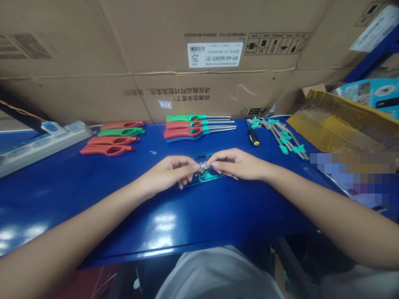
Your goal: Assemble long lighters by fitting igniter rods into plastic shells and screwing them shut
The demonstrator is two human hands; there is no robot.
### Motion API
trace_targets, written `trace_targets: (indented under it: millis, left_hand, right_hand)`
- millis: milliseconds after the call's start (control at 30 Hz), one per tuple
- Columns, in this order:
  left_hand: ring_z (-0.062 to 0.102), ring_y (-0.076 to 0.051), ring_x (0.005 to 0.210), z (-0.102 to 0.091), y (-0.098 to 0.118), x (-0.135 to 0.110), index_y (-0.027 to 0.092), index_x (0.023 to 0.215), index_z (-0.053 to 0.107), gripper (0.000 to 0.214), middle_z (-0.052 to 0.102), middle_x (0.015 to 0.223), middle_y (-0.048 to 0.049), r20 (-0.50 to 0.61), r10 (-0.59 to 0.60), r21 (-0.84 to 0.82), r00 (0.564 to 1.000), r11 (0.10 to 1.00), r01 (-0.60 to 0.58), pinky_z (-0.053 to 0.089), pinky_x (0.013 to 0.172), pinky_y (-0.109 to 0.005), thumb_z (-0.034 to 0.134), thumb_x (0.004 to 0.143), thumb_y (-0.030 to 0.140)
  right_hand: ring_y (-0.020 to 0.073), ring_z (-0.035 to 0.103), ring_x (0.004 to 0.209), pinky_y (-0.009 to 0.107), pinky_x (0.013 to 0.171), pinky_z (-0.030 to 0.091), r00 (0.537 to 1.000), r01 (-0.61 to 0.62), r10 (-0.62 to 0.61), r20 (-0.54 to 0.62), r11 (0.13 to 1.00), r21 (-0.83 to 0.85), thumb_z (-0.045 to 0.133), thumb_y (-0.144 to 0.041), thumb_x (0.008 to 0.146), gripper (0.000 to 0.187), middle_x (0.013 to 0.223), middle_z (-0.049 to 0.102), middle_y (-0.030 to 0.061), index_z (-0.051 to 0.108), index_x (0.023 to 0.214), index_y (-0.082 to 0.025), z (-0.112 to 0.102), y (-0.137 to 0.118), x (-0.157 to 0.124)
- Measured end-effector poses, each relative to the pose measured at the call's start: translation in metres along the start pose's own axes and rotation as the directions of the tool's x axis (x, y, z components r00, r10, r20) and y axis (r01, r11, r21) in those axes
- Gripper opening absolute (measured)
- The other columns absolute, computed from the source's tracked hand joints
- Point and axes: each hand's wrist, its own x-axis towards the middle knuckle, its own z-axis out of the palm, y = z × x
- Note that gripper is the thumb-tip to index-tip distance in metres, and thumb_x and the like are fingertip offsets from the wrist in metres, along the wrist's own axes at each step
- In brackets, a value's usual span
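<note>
My left hand [177,171] and my right hand [235,163] meet at the middle of the table. Between their fingertips is a small whitish part [203,166], pinched from both sides; its exact kind is too small to make out. Right beneath lies a blue lighter housing [215,174], with a green piece inside and a thin pale wire or tube along it. My fingers partly cover this housing. Behind my hands, long-necked lighters [187,132] in green, red and blue lie side by side, metal tubes pointing right.
Red and green lighter handles [109,148] lie at left, near a white power strip [46,143]. Tiny pins [152,153] sit beside them. At right are a black-yellow screwdriver [254,137], metal tubes with green ends [285,137] and a yellow-taped carton [330,124]. Cardboard [149,50] walls the back.
</note>
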Motion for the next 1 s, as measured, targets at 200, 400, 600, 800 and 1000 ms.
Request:
trace_targets:
  millis: [200,400,600,800,1000]
  left_hand:
    - [0.053,-0.008,0.053,0.0009,0.0002,-0.0003,0.014,0.086,0.068,0.033,0.057,0.06,0.0034,0.012,0.004,0.001,1.0,1.0,-0.004,0.044,0.049,-0.018,0.073,0.083,0.046]
    - [0.054,-0.009,0.055,0.0007,0.0005,-0.0008,0.013,0.089,0.07,0.034,0.058,0.062,0.0029,0.027,0.014,0.02,1.0,1.0,-0.015,0.045,0.05,-0.019,0.073,0.084,0.047]
    - [0.054,-0.009,0.055,0.0006,0.001,-0.0018,0.014,0.087,0.069,0.035,0.058,0.061,0.0031,0.033,0.011,0.024,0.999,1.0,-0.012,0.045,0.05,-0.019,0.073,0.084,0.048]
    - [0.054,-0.009,0.055,0.001,0.001,-0.0011,0.014,0.086,0.069,0.036,0.057,0.061,0.0029,0.025,0.007,0.023,1.0,1.0,-0.008,0.045,0.05,-0.019,0.074,0.083,0.049]
    - [0.054,-0.009,0.055,0.0007,0.0003,-0.0007,0.014,0.087,0.069,0.036,0.057,0.062,0.0032,0.016,0.019,0.001,1.0,1.0,-0.019,0.044,0.05,-0.018,0.074,0.083,0.05]
  right_hand:
    - [0.0078,0.043,0.053,0.019,0.043,0.038,0.997,-0.002,-0.004,0.075,0.997,0.082,0.042,-0.032,0.099,0.036,0.075,0.05,-0.0014,0.071,0.11,-0.014,-0.0029,-0.0033,-0.0003]
    - [0.0065,0.041,0.05,0.019,0.043,0.034,0.999,0.027,-0.027,0.027,0.999,0.021,0.051,-0.047,0.099,0.04,0.068,0.048,-0.0041,0.072,0.108,-0.013,-0.0008,-0.0003,-0.0018]
    - [0.0064,0.045,0.05,0.02,0.045,0.035,1.0,0.018,-0.019,-0.016,0.999,-0.04,0.063,-0.047,0.093,0.036,0.067,0.057,-0.0024,0.071,0.099,-0.012,0.001,-0.0017,-0.0015]
    - [0.0064,0.05,0.054,0.018,0.046,0.041,1.0,-0.008,0.009,0.019,0.999,-0.036,0.063,-0.033,0.091,0.023,0.076,0.064,0.0002,0.072,0.101,-0.014,-0.0003,-0.0049,-0.0024]
    - [0.0079,0.054,0.056,0.018,0.042,0.042,0.999,-0.015,0.013,0.045,0.999,0.047,0.053,-0.035,0.096,0.028,0.086,0.068,0.0042,0.069,0.105,-0.013,-0.0001,-0.0044,-0.0005]
